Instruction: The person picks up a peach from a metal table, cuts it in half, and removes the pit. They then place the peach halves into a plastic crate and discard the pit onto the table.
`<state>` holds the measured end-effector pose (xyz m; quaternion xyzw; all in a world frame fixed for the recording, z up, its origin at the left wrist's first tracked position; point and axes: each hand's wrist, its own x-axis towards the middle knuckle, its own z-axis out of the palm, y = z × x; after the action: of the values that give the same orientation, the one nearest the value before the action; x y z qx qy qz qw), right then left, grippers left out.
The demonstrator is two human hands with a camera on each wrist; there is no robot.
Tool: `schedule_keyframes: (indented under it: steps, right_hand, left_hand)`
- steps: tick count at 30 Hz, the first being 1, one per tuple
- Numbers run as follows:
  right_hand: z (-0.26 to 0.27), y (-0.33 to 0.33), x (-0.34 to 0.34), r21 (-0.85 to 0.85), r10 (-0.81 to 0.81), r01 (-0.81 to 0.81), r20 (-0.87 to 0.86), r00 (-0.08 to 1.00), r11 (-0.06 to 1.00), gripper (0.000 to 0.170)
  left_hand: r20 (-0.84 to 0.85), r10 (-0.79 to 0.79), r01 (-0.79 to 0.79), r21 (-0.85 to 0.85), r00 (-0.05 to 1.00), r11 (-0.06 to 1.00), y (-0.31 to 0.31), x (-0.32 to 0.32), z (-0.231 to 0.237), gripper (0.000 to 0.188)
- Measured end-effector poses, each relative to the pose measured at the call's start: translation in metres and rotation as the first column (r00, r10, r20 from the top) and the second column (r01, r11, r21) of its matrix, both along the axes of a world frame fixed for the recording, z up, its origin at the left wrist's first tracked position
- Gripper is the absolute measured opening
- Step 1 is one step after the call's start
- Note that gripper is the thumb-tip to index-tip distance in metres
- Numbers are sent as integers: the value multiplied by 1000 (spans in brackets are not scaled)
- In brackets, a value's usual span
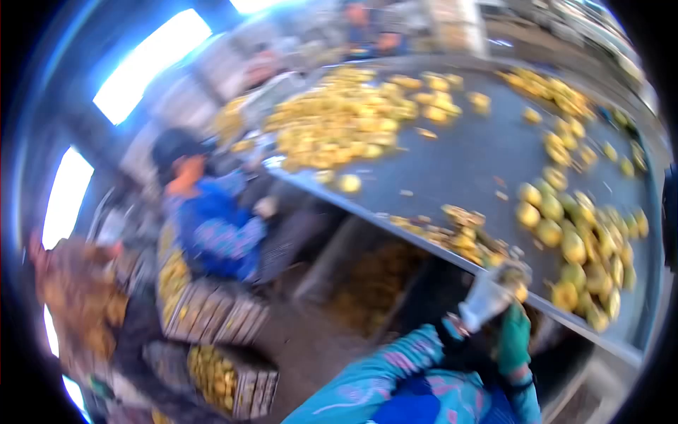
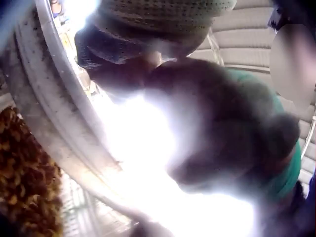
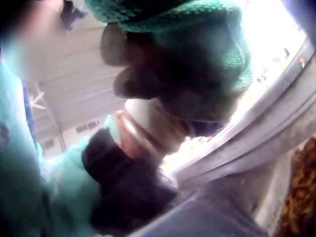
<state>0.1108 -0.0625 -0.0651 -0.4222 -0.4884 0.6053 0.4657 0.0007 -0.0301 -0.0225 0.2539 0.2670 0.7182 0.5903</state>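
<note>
Table point(image 1: 466, 169), broad and grey with a raised metal edge, fills the upper right of the head view. At its near left side sits a worker point(image 1: 219, 230) in a blue top and dark cap, blurred. Farther left, at the border of the view, is a second person point(image 1: 85, 304) with a brown head covering, and beyond the table's far side is a third figure, too blurred to make out.

The yellow pile point(image 1: 339, 116) spreads over the table's far left part. The greenish heap point(image 1: 579, 244), made of whole rounded fruit, lies at the right, near the hands. Slatted crates point(image 1: 212, 314) stand on the floor beside the worker in blue, with yellow pieces in the one lower down. A patterned turquoise sleeve point(image 1: 374, 374) reaches in from below. Brown scraps point(image 2: 29, 173) lie below a curved metal rim point(image 2: 59, 103) in the left wrist view. Peelings point(image 1: 462, 230) lie along the table's near edge, just left of the hands.

The left hand point(image 1: 489, 300), in a whitish glove, and the right hand point(image 1: 514, 336), in a green one, meet at this edge. The left fingers curl over a small yellow fruit point(image 1: 521, 292), pinching it between the two hands. The right fingers are bent close beside it; whether they grip anything cannot be told, as glare and shadow hide their tips.
</note>
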Motion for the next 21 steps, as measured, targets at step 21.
schedule_keyframes:
  steps: [21]
  right_hand:
    - [65,20,-16,-297,85,-76,19,996,952,37]
  left_hand:
    - [-831,-114,-60,-174,544,983,19,-22,59,25]
